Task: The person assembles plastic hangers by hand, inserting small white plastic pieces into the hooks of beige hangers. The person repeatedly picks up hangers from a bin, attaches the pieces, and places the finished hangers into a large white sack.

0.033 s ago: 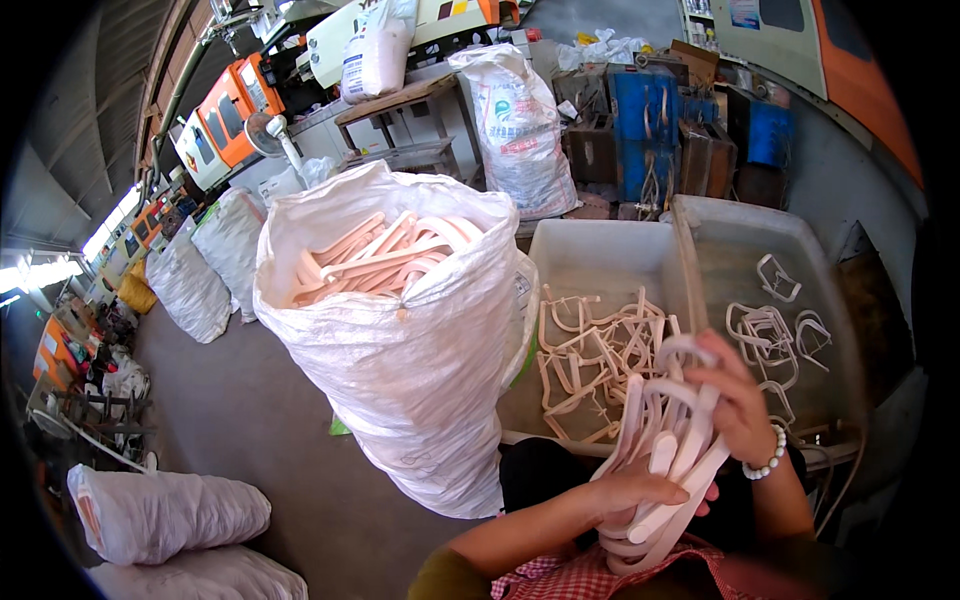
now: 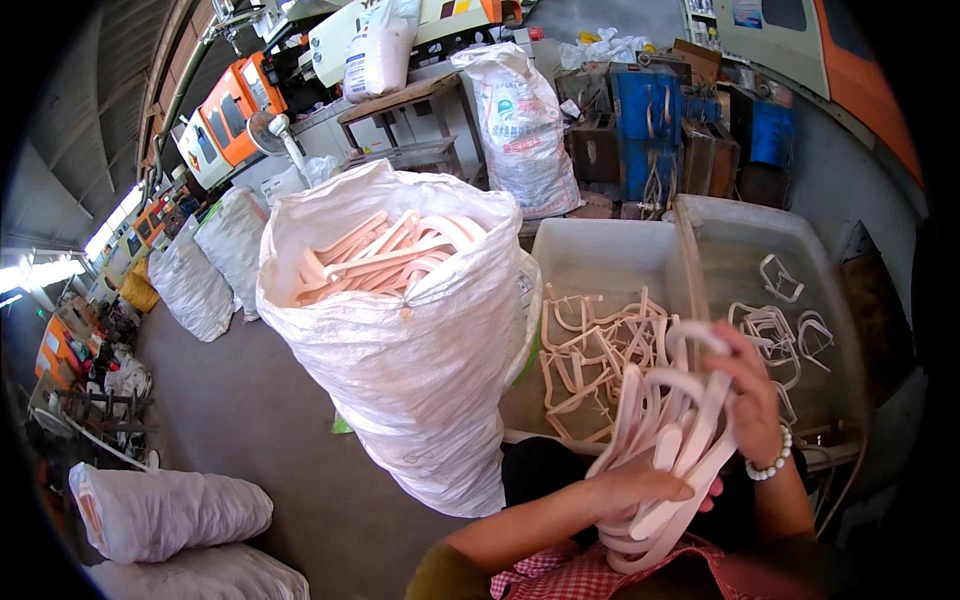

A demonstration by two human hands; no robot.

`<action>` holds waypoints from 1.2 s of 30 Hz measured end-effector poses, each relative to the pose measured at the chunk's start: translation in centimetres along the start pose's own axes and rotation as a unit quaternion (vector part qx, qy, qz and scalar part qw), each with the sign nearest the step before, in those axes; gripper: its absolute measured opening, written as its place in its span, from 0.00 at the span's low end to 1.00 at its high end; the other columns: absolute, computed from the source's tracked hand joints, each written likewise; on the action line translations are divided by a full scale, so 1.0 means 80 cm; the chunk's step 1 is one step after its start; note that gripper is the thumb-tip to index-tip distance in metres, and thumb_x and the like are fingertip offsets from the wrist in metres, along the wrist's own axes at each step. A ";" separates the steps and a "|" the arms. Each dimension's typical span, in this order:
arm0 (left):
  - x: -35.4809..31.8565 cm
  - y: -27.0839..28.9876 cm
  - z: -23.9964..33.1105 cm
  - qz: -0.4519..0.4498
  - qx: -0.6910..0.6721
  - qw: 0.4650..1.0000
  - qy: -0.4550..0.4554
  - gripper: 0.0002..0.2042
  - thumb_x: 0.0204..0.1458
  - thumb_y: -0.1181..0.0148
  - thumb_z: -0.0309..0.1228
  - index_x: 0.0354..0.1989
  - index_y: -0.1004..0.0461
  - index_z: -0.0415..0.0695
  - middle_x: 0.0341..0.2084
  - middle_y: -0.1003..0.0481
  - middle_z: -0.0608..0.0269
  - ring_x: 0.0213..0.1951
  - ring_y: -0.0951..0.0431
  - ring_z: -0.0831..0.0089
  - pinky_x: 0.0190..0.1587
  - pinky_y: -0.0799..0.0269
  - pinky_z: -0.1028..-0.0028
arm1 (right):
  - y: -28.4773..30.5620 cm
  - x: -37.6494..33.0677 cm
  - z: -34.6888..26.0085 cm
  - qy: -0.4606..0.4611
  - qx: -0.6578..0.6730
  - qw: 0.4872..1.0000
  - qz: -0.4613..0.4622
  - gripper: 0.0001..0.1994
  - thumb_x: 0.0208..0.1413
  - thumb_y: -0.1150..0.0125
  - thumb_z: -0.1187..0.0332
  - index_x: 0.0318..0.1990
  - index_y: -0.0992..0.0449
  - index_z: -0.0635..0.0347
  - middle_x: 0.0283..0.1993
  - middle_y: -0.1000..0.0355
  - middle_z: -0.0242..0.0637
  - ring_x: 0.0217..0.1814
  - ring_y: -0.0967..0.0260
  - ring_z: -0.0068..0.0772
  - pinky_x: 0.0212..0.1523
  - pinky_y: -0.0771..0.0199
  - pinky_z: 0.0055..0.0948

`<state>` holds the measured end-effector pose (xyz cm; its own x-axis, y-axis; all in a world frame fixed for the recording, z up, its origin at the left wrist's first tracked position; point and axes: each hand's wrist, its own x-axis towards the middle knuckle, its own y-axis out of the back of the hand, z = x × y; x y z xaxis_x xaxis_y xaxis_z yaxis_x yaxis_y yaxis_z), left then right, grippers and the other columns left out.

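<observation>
Pale pink plastic hanger bundle [image 2: 668, 455]: a thick sheaf of curved pieces, held upright over the lap, just in front of the two bins.
Left hand [image 2: 632, 490]: closed around the lower part of the bundle, fingers wrapped across the front.
Right hand [image 2: 752, 398]: gripping the upper part of the same bundle, fingers curled over the hooked tops; white bead bracelet [image 2: 770, 463] at the wrist.
Change: none to see against the frame of the same instant; bundle, both grips and both bins placed alike, so probably a steady hold, with gathering or squaring-up of the sheaf in progress.
Tall white woven sack [image 2: 420, 345]: standing open to the left of the knees, mouth rolled back, filled nearly to the brim with pink hangers [image 2: 385, 255] lying crosswise.
Left grey plastic bin [image 2: 590, 250]: touching the sack's side, holding a loose tangle of cream plastic frame pieces [image 2: 592, 352] over its lower half.
Right grey plastic bin [image 2: 742, 228]: right beside the first, far emptier, only a few white looped pieces [image 2: 782, 322] on the bottom.
Red checked cloth [image 2: 562, 580]: across the lap, under the bundle.
Tied white sacks on the floor [image 2: 170, 512]: lying at lower left, contents hidden.
</observation>
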<state>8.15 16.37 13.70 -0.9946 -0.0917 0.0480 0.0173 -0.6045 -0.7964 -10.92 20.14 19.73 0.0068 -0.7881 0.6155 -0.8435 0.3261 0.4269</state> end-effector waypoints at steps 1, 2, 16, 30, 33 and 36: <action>0.001 -0.012 0.018 0.011 0.024 1.000 -0.003 0.27 0.47 0.41 0.25 0.58 0.38 0.39 0.45 0.26 0.54 0.44 0.23 0.65 0.50 0.26 0.68 | 0.004 0.000 -0.003 0.007 0.015 0.998 0.065 0.28 0.60 0.52 0.46 0.49 0.25 0.64 0.61 0.39 0.52 0.69 0.49 0.50 0.67 0.54 0.47; 0.001 -0.026 0.041 0.002 0.053 0.998 -0.037 0.27 0.47 0.42 0.23 0.58 0.38 0.39 0.44 0.26 0.55 0.43 0.23 0.67 0.49 0.26 0.70 | 0.008 0.002 -0.005 0.030 0.013 0.995 0.099 0.29 0.61 0.56 0.44 0.50 0.27 0.65 0.63 0.41 0.52 0.69 0.49 0.49 0.67 0.52 0.45; -0.064 -0.187 0.444 0.155 0.601 0.721 -0.310 0.24 0.47 0.43 0.31 0.53 0.33 0.33 0.43 0.24 0.49 0.44 0.22 0.63 0.51 0.26 0.66 | -0.014 0.037 -0.006 0.049 -0.002 0.995 0.086 0.12 0.56 0.45 0.66 0.42 0.26 0.66 0.50 0.31 0.47 0.55 0.35 0.42 0.58 0.39 0.36; -0.210 -0.006 0.481 0.428 0.816 0.388 -0.037 0.35 0.33 0.36 0.28 0.56 0.39 0.39 0.45 0.28 0.52 0.48 0.28 0.62 0.54 0.36 0.70 | -0.047 0.078 0.068 -0.020 0.016 0.999 -0.036 0.07 0.52 0.41 0.74 0.38 0.24 0.63 0.39 0.26 0.41 0.43 0.29 0.35 0.47 0.31 0.29; -0.219 0.001 0.468 0.448 0.804 0.390 0.033 0.35 0.38 0.31 0.33 0.59 0.39 0.45 0.47 0.28 0.59 0.50 0.28 0.65 0.56 0.37 0.68 | -0.067 0.135 0.070 -0.038 0.035 0.996 -0.078 0.08 0.54 0.40 0.71 0.40 0.23 0.64 0.39 0.25 0.39 0.44 0.29 0.29 0.47 0.30 0.27; -0.220 -0.013 0.453 0.434 0.808 0.395 0.047 0.30 0.48 0.34 0.43 0.58 0.37 0.46 0.48 0.28 0.58 0.50 0.27 0.65 0.55 0.37 0.67 | -0.098 0.212 0.067 -0.165 0.102 0.973 -0.128 0.13 0.58 0.41 0.65 0.46 0.25 0.64 0.43 0.25 0.35 0.44 0.30 0.23 0.47 0.30 0.25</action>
<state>29.32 -10.05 35.57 -0.5396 -0.8364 0.0964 0.3239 -0.1006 0.9407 -7.09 1.47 23.26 0.0858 -0.9653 0.2468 -0.9264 0.0139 0.3764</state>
